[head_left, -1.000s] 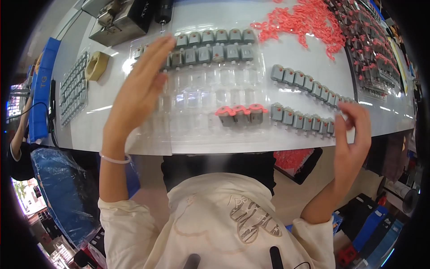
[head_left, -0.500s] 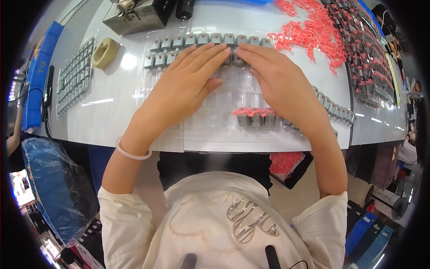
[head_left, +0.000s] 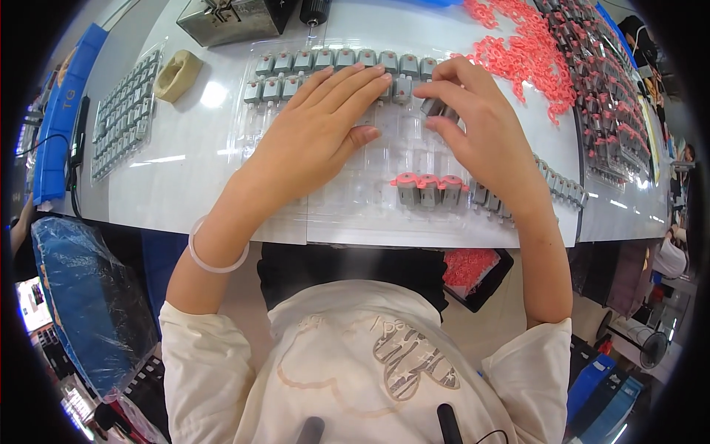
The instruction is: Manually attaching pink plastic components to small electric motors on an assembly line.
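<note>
A clear plastic tray [head_left: 355,155] in front of me holds two rows of small grey motors [head_left: 324,59] along its far side. My left hand [head_left: 310,122] lies flat across the near row, fingers stretched out and together, with several motors hidden under it. At the right end of that row, my right hand [head_left: 477,115] is curled with thumb and fingers around a small motor [head_left: 433,107]. Three motors with pink plastic caps [head_left: 429,189] stand side by side at the tray's near edge. More bare motors [head_left: 489,201] sit to their right, partly behind my right wrist.
Loose pink plastic pieces [head_left: 518,52] are heaped at the back right, beside stacked trays of pink-capped motors [head_left: 603,103]. At left lie another tray of motors [head_left: 129,118] and a beige block-like ring [head_left: 177,76]. A metal box [head_left: 229,21] and a black driver-like tool [head_left: 314,11] stand at the back.
My right hand has lifted off the row, moved slightly right and curled its fingers around a motor. My left hand stays flat on the motors.
</note>
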### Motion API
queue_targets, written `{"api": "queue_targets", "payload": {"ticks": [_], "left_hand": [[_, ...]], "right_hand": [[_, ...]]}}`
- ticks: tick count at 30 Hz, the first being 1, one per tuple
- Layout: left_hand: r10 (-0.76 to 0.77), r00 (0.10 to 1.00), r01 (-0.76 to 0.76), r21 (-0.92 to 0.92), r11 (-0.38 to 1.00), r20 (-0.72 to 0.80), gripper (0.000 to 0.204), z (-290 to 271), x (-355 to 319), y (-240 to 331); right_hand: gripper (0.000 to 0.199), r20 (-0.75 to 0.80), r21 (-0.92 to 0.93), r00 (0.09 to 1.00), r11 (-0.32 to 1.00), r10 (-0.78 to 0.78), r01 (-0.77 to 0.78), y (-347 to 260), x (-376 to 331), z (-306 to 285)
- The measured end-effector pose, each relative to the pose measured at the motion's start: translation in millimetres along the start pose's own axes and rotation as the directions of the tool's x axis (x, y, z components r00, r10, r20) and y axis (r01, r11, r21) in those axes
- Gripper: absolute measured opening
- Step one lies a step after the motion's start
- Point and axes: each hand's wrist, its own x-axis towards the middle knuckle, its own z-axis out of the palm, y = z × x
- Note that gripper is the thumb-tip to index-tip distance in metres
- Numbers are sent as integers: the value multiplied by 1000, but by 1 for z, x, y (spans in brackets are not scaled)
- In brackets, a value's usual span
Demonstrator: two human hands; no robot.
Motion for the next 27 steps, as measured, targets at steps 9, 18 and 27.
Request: {"api": "queue_targets", "payload": {"ticks": [9,18,27], "left_hand": [[6,1000,-6,6,1000,-2,48,1,2,2],[-24,999,25,-54,998,27,48,-3,4,4],[-59,997,61,-36,997,51,47,3,7,9]], "right_hand": [[31,-65,0,998,1000,7,-7,-3,-15,-18],[39,-421,615,735,763,532,-199,39,-151,-71],[35,-531,569,550,752,645,-332,39,-225,-36]]}}
